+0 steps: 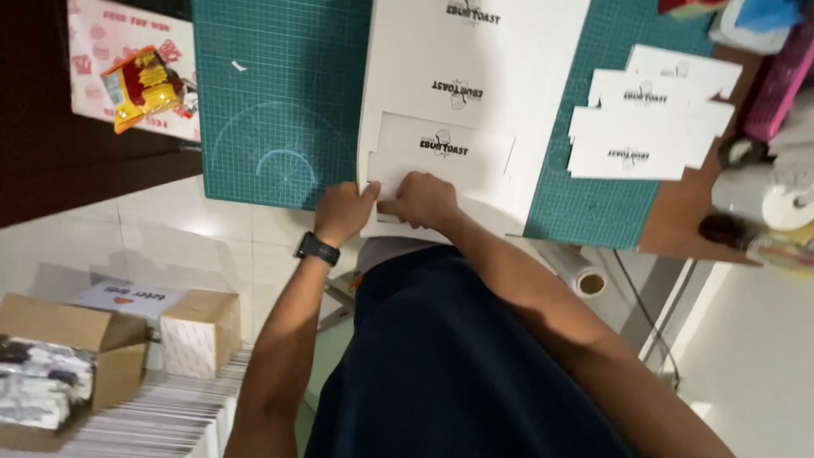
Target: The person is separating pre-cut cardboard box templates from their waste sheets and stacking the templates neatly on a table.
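Left hand (343,212): mine, fingers closed, pinching the near left edge of the white printed card sheet (475,93).
Right hand (424,202): curled, pressing down the cut card blank (441,148) on that sheet.
Blank's location: near edge of green cutting mat (271,102).
Handling: I judge it light, stiff, easily creased; grip by edges.
Beyond: finished blanks (644,127) stacked to the right.

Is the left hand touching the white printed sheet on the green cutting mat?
Touching. The head view shows the left hand's fingertips pressed on the near edge of the white printed sheet, beside the right hand, over the green cutting mat.
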